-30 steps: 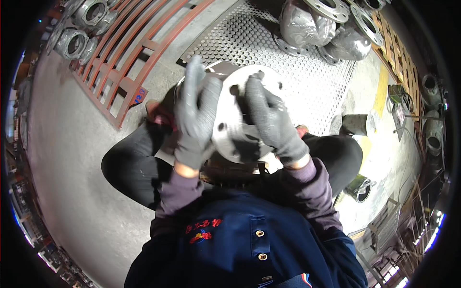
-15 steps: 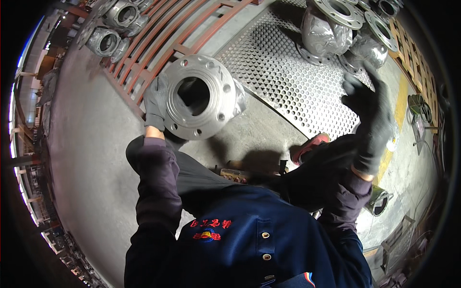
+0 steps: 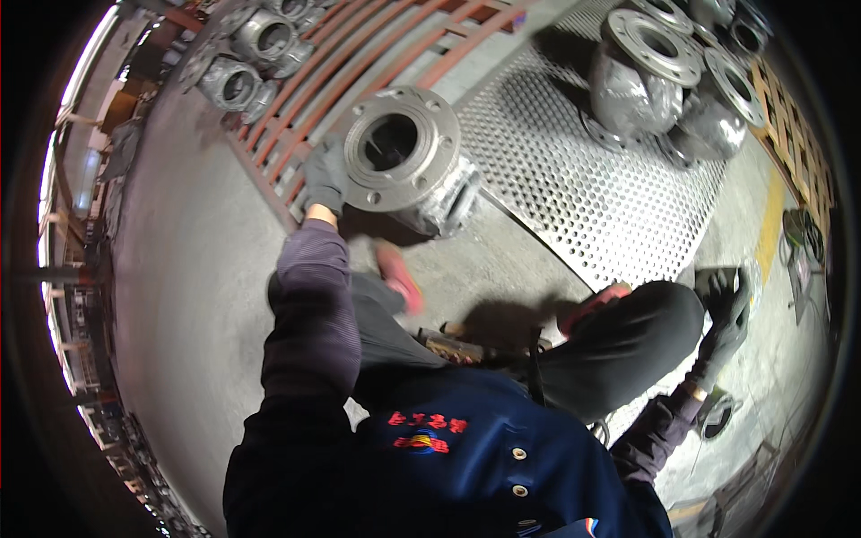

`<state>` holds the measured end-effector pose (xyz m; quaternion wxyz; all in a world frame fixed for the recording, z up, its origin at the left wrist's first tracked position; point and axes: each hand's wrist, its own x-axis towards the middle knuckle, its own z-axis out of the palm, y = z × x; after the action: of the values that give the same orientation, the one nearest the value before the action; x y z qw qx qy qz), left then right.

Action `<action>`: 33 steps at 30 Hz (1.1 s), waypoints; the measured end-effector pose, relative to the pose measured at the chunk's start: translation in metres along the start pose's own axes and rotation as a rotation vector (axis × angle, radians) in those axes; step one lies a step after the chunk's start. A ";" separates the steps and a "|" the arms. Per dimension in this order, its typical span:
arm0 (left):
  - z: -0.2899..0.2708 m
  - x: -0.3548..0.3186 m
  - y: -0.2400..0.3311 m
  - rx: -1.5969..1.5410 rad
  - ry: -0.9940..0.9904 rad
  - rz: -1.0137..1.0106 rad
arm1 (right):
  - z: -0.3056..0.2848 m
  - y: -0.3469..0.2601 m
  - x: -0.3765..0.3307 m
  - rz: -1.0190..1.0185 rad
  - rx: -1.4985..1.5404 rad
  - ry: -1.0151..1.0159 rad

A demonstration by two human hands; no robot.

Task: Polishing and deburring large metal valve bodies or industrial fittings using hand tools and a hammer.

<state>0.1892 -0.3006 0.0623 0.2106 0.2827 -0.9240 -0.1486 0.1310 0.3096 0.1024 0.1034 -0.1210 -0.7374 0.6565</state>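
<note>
Grasping the flange at its left rim, your gloved left hand (image 3: 325,175) has its fingers running behind the edge, where their tips are hidden. Your gloved right hand (image 3: 725,312) is stretched out past your right knee (image 3: 668,323), well apart from the work; a dark shape lies at its fingers, and you cannot tell from this angle whether they close on anything. The flanged valve body (image 3: 435,157) sits ahead of your left shoe (image 3: 401,280), between the red slatted pallet (image 3: 448,63) and the perforated metal sheet (image 3: 619,215), its round flange tilted upward and its side opening turned toward lower right.

To steady it well one-handed, set your palm firmly against the rim and resist the lean; a piece like this is probably top-heavy. Leave your fingers clear of the bolt holes and the underside. Judge its balance before stretching farther right, and draw that left shoe out from under its likely fall.
</note>
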 end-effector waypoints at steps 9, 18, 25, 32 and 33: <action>-0.002 0.017 -0.040 0.006 -0.023 0.070 | 0.040 0.070 0.026 -0.081 -0.641 -0.226; -0.007 0.034 -0.023 -0.006 -0.254 -0.051 | 0.168 0.087 0.067 -0.155 -0.711 -0.532; -0.036 0.036 -0.017 0.045 0.070 0.265 | 0.192 0.095 0.047 -0.108 -0.771 -0.656; -0.024 0.025 0.039 -0.240 -0.545 0.558 | 0.161 0.104 0.005 -0.049 -0.723 -0.636; -0.010 0.027 0.043 -0.016 -0.594 0.650 | 0.151 0.106 -0.005 -0.033 -0.712 -0.625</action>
<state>0.1543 -0.2838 0.0962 -0.0264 -0.0791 -0.9842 -0.1565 0.0931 0.1776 -0.0200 -0.1608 0.0662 -0.9141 0.3663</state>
